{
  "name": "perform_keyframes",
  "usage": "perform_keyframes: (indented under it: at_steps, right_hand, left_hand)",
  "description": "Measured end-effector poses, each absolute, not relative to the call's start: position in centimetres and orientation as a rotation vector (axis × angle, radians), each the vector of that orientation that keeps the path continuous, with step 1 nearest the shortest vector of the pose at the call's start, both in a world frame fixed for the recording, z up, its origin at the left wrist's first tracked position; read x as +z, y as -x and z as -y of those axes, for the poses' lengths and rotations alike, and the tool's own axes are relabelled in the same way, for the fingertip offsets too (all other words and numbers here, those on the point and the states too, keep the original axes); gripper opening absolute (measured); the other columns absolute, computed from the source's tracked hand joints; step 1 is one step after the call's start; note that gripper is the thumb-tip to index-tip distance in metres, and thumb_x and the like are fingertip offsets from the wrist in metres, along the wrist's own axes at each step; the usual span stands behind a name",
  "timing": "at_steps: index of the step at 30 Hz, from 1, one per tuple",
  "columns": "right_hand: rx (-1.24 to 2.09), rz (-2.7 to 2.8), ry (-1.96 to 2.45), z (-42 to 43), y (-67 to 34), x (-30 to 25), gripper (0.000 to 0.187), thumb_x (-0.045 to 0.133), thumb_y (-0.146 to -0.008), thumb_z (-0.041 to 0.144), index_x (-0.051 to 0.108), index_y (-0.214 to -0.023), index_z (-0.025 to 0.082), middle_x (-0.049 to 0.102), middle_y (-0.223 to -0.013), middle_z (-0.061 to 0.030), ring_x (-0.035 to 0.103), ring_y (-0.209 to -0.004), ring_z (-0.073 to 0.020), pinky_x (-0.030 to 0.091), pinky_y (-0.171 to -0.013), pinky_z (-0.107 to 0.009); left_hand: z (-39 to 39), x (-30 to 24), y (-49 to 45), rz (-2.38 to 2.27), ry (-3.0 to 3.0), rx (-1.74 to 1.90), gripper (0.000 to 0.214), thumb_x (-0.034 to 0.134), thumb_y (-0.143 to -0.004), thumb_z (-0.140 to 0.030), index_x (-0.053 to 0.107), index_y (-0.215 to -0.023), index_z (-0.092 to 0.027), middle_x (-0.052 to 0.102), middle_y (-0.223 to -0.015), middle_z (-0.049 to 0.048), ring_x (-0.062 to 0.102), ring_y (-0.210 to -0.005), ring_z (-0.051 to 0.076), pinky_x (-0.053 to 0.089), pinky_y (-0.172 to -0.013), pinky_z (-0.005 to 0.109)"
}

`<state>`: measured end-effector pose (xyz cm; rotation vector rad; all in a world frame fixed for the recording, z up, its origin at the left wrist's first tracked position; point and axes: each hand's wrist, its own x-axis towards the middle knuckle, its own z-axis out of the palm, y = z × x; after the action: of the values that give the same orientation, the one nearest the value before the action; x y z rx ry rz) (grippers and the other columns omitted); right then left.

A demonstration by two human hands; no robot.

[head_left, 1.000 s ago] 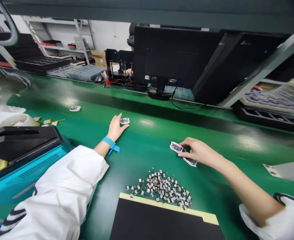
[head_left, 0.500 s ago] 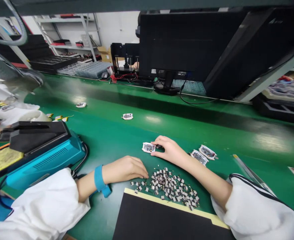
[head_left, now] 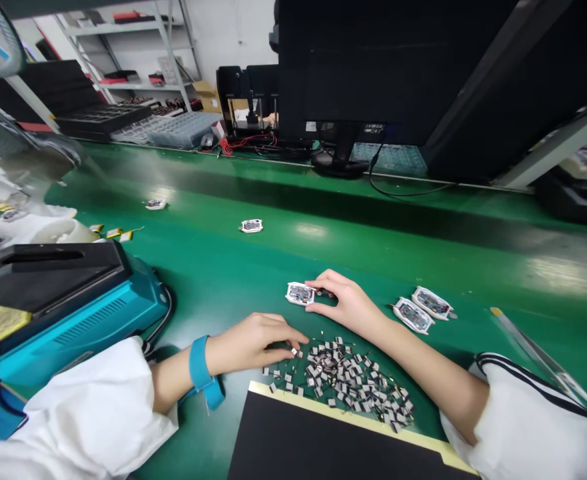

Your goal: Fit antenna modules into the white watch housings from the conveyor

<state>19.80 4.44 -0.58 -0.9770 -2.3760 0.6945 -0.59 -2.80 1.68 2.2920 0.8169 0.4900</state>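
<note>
My right hand point(head_left: 346, 300) grips a white oval casing point(head_left: 300, 293) with a circuit board inside, thumb and fingers closed on its right end just above the green table. My left hand point(head_left: 258, 340), with a teal strap around its wrist, pinches a small grey square part point(head_left: 296, 353) between thumb and fingertips. Below and right of those fingertips spreads a pile of similar small grey parts point(head_left: 356, 377) with short dark leads. Two more white casings with boards point(head_left: 413, 315) lie side by side beyond my right forearm.
Metal tweezers point(head_left: 538, 350) lie at the right. A black sheet with a yellow edge point(head_left: 343, 440) is in front. At the left stands a teal and black device point(head_left: 88, 320). Two casings point(head_left: 252, 226) sit farther back, before a monitor point(head_left: 388, 73). Several yellow-edged pieces point(head_left: 114, 233) lie left.
The view has shifted slightly. My left fingertips have moved a little right and apart, now showing a small grey part between them. My right hand keeps hold of the casing.
</note>
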Motion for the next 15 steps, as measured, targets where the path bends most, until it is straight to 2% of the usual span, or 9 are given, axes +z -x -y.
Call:
perform_keyframes:
  at_steps: [8,11,15]
  right_hand:
    - [0.693,2.397,0.978,-4.4,-19.8,-0.3,0.036,0.062,-0.070,0.033,0.058,-0.101,0.017,0.057,-0.089,-0.0060,0.055,-0.081,-0.0158,0.047,-0.071,-0.030]
    - [0.720,2.395,0.994,-4.3,-19.8,-0.1,0.034,0.061,-0.071,0.033,0.058,-0.101,0.017,0.057,-0.089,-0.0058,0.055,-0.081,-0.0158,0.047,-0.072,-0.030]
    - [0.747,2.365,1.015,-4.3,-19.9,0.0,0.024,0.050,-0.080,0.029,0.060,-0.098,0.018,0.059,-0.088,-0.0054,0.055,-0.079,-0.0140,0.046,-0.069,-0.027]
  left_hand:
    - [2.8,1.8,0.7,-0.925,-2.046,0.597,0.030,0.056,-0.075,-0.017,0.053,-0.105,-0.015,0.064,-0.081,0.0031,0.058,-0.070,0.009,0.048,-0.067,0.018]
    - [2.5,1.8,1.1,-1.005,-2.102,0.661,0.024,0.053,-0.077,-0.016,0.057,-0.100,-0.015,0.059,-0.079,0.0033,0.057,-0.069,0.009,0.048,-0.065,0.019]
    - [2.0,1.4,2.1,-1.049,-2.348,0.624,0.020,0.045,-0.083,-0.016,0.059,-0.097,-0.016,0.057,-0.086,0.0055,0.056,-0.078,0.011,0.047,-0.071,0.021]
